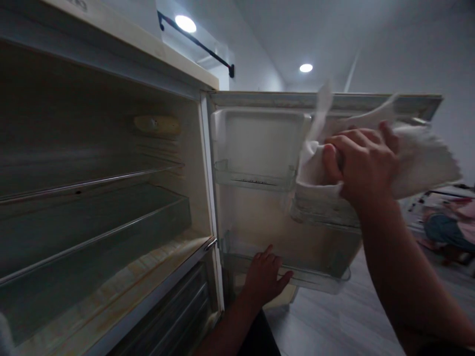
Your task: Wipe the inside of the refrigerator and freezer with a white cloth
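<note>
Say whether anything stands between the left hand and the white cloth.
In view, the clear middle bin of the fridge door lies between the white cloth in the right hand and the left hand below. Whether it blocks a direct path is unclear.

The cloth [423,153] near the outer top corner of the fridge door [260,133] is plain white, greyer in its folds. The door's lining is dull off-white, tinged beige-brown lower down; its bins [256,180] are clear with a greenish-grey cast, the upper one by the hinge edge bearing a row of small dark marks. Inside the cream fridge [159,54], the lamp cover [158,124] is yellowed, the shelves [111,212] grey-green, the bottom ledge [141,267] blotched yellow-brown. The floor [319,321] is pale grey, faintly streaked.
</note>
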`<action>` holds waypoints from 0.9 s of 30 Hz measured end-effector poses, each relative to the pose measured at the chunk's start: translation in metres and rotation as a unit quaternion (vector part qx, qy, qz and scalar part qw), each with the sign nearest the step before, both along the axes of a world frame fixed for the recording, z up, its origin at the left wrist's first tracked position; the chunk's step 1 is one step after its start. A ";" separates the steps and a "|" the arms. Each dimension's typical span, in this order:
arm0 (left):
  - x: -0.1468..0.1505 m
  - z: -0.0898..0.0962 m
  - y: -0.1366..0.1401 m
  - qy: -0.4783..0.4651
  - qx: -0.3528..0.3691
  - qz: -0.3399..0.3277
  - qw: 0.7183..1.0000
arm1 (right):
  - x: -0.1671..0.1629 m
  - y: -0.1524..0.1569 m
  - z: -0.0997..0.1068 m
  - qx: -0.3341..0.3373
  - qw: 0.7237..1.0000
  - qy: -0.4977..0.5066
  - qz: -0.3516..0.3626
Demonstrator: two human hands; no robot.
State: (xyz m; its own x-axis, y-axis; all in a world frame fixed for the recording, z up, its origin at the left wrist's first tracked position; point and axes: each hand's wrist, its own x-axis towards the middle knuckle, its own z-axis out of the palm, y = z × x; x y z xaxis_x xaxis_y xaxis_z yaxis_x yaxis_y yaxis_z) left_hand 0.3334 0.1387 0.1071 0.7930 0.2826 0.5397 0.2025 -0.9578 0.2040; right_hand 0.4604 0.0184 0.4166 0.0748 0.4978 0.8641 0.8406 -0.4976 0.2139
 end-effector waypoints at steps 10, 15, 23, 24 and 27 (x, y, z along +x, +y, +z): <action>0.017 0.023 0.002 0.106 -0.002 0.012 0.994 | 0.020 0.029 0.058 -0.304 0.949 0.087 -0.022; 0.020 0.020 0.002 0.093 -0.013 0.023 0.995 | 0.036 0.015 0.050 -0.280 0.957 0.038 -0.066; 0.007 0.025 0.000 0.120 -0.005 0.024 0.992 | 0.071 -0.045 0.037 -0.242 0.963 -0.007 -0.118; 0.006 0.025 0.000 0.117 -0.002 0.022 0.993 | 0.072 -0.048 0.032 -0.218 0.968 -0.032 -0.120; 0.003 0.025 -0.002 0.111 0.000 0.019 0.994 | 0.064 -0.044 0.013 -0.134 0.977 -0.099 -0.132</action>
State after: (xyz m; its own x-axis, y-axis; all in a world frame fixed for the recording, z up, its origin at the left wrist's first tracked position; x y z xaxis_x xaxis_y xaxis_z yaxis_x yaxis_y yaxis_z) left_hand 0.3364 0.1372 0.1321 0.8808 0.3153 0.3533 0.2792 -0.9484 0.1504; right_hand 0.5249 -0.0256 0.4300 0.0750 0.6942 0.7159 0.6199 -0.5948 0.5118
